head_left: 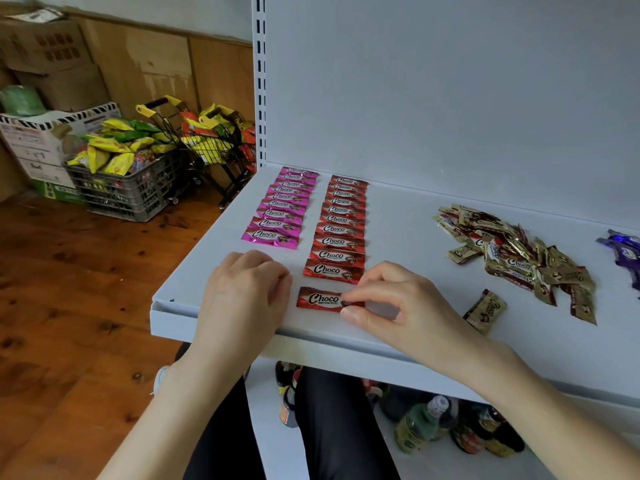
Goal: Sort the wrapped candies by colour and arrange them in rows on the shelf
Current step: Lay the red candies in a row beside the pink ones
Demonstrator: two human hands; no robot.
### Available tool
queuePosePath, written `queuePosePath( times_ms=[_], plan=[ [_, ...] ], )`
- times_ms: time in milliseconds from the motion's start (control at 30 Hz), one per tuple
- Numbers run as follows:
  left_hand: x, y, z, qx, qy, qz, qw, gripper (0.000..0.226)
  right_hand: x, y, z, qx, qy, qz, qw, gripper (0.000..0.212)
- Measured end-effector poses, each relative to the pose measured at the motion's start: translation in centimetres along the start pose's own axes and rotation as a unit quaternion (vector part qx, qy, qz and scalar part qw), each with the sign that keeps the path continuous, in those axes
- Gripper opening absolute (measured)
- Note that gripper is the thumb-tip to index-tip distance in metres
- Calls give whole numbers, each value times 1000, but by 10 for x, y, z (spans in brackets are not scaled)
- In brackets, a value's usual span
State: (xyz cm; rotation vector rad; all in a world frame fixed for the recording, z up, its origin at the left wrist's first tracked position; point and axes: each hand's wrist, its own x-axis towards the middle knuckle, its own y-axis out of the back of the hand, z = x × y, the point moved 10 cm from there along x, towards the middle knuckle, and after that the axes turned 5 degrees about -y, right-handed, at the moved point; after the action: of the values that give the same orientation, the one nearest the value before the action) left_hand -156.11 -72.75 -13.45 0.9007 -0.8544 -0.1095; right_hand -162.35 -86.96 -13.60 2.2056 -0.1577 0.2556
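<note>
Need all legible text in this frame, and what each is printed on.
"Choco": red candy pinched by the right hand.
"Choco": red row, each wrapper.
"Choco": pink row, each wrapper.
"Choco": gold pile, several wrappers.
Unreadable: small print under the logos, cardboard box print, bottles labels, purple wrappers.

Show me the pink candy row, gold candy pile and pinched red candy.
pink candy row [282, 205]: head view, a middle wrapper.
gold candy pile [516, 263]: head view, centre of heap.
pinched red candy [323, 298]: head view, its lettering.
</note>
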Motion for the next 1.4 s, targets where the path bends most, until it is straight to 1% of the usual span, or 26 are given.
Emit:
queuePosePath(
  times_ms=[67, 133, 233, 333, 533, 567, 667, 767, 933, 1033, 1100, 1400],
  plan=[
    [-4, 0, -2, -9, 7, 6, 1000, 9, 1, -3, 2, -9, -7, -4, 1000, 18],
    [-6, 1, -4, -14, 16, 14, 1000, 1, 4, -2, 3, -15, -9, 8, 1000, 17],
    [-7, 1, -6, -14, 21, 20, 999, 7, 7, 0, 3, -15, -14, 21, 1000, 17],
    [-7, 2, -5, -10, 23, 22, 999, 3, 8, -1, 3, -18, -9, 35, 999, 17],
    [-7, 1, -5, -10, 21, 23, 999, 4, 6, 0, 3, -27, 0, 52, 998, 17],
    [-7, 2, -5, -9, 17, 27, 999, 2, 6, 1, 3, -28, 1, 53, 998, 17],
    [-8, 3, -5, -12, 17, 31, 999, 8, 6, 1, 2, -31, 3, 54, 998, 16],
    [-8, 3, -5, -7, 15, 32, 999, 2, 7, 0, 3, -34, 2, 53, 998, 17],
    [-8, 2, -5, -9, 18, 35, 999, 2, 6, 0, 3, -35, -1, 50, 998, 17],
    [-8, 2, -6, -10, 21, 37, 999, 8, 6, 0, 4, -38, -3, 50, 998, 18],
    [-8, 2, -7, -8, 24, 39, 999, 7, 6, 0, 4, -35, -8, 48, 998, 18],
    [-8, 0, -6, -9, 37, 23, 999, 5, 7, -1, 7, -19, -8, 48, 999, 19]
  ],
)
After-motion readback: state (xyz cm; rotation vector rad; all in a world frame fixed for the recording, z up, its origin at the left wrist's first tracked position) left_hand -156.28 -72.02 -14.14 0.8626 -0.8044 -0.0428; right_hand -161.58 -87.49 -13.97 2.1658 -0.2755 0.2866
